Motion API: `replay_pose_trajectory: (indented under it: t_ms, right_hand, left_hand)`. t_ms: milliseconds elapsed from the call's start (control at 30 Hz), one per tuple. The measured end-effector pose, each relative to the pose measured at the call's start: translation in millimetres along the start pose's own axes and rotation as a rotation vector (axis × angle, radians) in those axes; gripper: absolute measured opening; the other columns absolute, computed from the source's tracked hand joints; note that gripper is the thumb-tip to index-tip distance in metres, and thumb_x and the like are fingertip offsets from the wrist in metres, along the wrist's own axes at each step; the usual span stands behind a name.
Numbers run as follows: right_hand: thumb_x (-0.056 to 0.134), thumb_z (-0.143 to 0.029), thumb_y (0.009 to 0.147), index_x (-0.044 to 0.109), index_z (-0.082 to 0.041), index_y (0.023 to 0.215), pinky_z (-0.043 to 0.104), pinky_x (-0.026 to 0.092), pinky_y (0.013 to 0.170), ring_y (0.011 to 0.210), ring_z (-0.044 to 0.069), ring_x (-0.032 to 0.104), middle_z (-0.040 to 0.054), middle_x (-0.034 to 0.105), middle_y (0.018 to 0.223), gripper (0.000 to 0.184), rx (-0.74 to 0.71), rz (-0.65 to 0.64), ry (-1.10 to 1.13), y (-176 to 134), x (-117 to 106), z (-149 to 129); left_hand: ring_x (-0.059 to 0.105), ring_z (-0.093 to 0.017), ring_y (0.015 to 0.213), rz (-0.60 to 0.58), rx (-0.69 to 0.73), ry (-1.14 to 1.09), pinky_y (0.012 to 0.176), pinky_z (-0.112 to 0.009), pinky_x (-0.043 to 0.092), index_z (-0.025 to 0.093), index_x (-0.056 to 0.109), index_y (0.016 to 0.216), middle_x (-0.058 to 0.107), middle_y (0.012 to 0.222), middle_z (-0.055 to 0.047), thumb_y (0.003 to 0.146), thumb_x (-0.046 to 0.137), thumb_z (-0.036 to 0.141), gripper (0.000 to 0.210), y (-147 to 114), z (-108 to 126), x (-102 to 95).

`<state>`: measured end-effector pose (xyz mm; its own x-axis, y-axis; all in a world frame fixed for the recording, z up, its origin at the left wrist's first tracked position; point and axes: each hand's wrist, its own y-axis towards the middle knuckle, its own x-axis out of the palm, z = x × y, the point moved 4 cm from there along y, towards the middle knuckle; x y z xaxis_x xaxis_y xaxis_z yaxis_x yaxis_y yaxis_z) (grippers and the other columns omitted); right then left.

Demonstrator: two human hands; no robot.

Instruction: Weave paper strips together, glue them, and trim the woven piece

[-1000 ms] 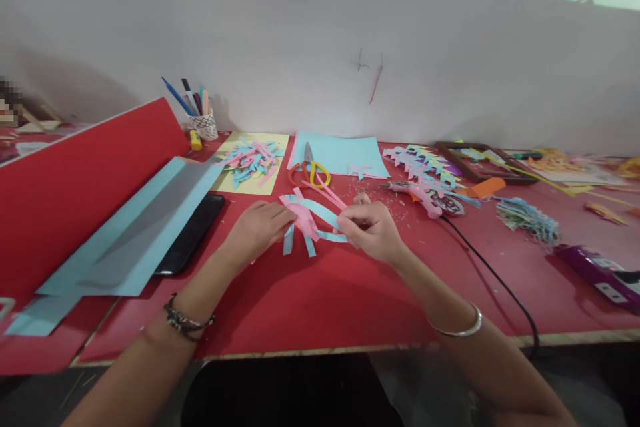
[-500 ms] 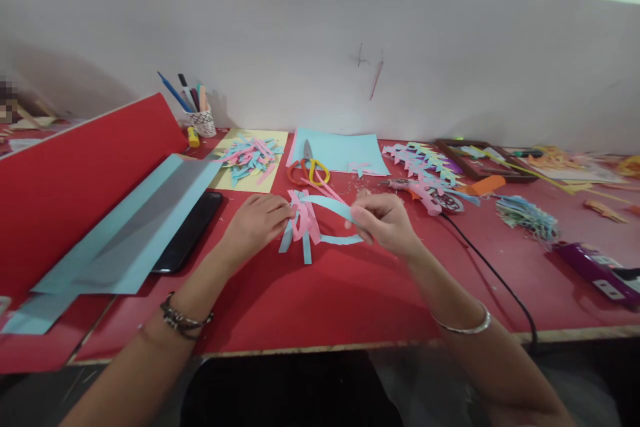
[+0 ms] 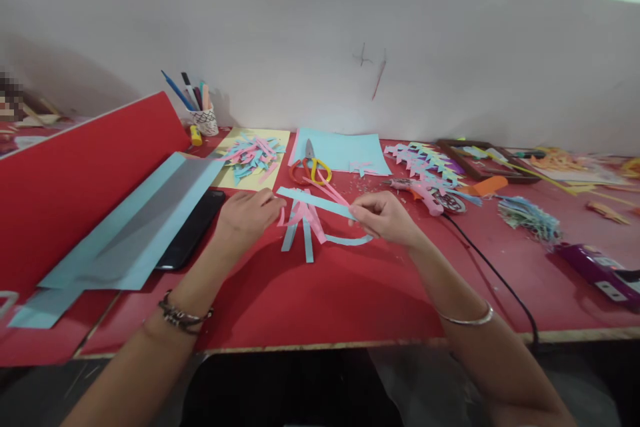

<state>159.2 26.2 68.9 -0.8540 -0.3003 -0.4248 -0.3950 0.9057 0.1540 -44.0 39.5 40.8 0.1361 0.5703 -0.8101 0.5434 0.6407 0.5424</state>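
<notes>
My right hand point(image 3: 383, 217) pinches the right end of a light blue paper strip point(image 3: 320, 203). The strip stretches left, its far end loose above the fingers of my left hand point(image 3: 250, 217). Those left fingers are curled together beside the curled end of a pink paper strip point(image 3: 313, 221); what they grip, if anything, is hidden. Under the raised strip lie pink strips and more blue strips point(image 3: 308, 240), fanned toward me on the red table. Another blue strip point(image 3: 347, 240) curves below my right hand. Just behind are scissors point(image 3: 320, 170) with red and yellow handles.
A pink glue gun point(image 3: 423, 193) with a black cord lies right. Behind are cut paper strips point(image 3: 255, 157), blue sheets point(image 3: 345, 150) and a pen cup point(image 3: 204, 120). A black phone point(image 3: 193, 230), partly under blue paper, lies left. A purple power strip point(image 3: 597, 273) sits far right.
My left hand has moved slightly left, away from the pink strips. The blue strip in my right hand has straightened, its left end now free and raised.
</notes>
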Motion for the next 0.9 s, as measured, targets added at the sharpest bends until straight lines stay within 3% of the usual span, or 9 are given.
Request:
replay_pose_trajectory:
  t_ms: [133,300,433,700,900]
  right_hand:
    - [0.048,-0.030,0.071,0.054,-0.014,0.052,0.018,0.018,0.033,0.030,0.002,0.024,-0.0091,0.032,0.031,0.025,0.046,0.006,-0.003,1.1,-4.1,5.6]
    - [0.048,-0.034,0.072,0.054,-0.014,0.054,0.018,0.018,0.033,0.028,0.002,0.024,-0.0093,0.033,0.029,0.027,0.074,-0.007,0.015,2.7,-3.2,10.7]
    - [0.045,-0.039,0.075,0.056,-0.015,0.059,0.018,0.021,0.034,0.027,0.003,0.026,-0.0086,0.037,0.029,0.031,0.070,-0.022,0.045,3.4,6.3,14.5]
    - [0.044,-0.036,0.078,0.053,-0.016,0.058,0.018,0.029,0.039,0.032,0.003,0.035,-0.0073,0.043,0.033,0.029,0.034,0.142,0.029,4.5,18.3,15.2]
    - [0.043,-0.031,0.079,0.047,-0.018,0.051,0.019,0.032,0.042,0.033,0.004,0.037,-0.0072,0.042,0.034,0.030,-0.116,0.317,-0.066,0.3,23.8,3.2]
  left_hand:
    - [0.056,-0.015,0.056,-0.098,-0.121,-0.032,0.053,-0.027,0.033,0.022,0.064,0.086,0.067,0.077,-0.004,0.086,0.033,0.024,0.031,-2.9,-8.0,4.7]
    - [0.059,-0.016,0.057,-0.103,-0.299,-0.116,0.049,-0.026,0.031,0.023,0.065,0.084,0.069,0.071,-0.004,0.083,0.038,0.030,0.028,-2.9,-11.8,3.9]
    - [0.062,-0.017,0.068,-0.126,-0.382,-0.353,0.055,-0.024,0.037,0.023,0.064,0.083,0.070,0.079,-0.003,0.077,0.042,0.031,0.024,-0.3,-9.9,6.2]
    - [0.060,-0.014,0.062,-0.086,-0.411,-0.861,0.062,-0.024,0.047,0.017,0.062,0.095,0.069,0.087,-0.004,0.074,0.042,0.037,0.035,2.0,0.2,5.6]
    - [0.062,-0.017,0.078,-0.005,-0.281,-0.867,0.076,-0.030,0.049,0.018,0.054,0.110,0.065,0.101,-0.006,0.072,0.054,0.037,0.042,1.7,8.1,9.4]
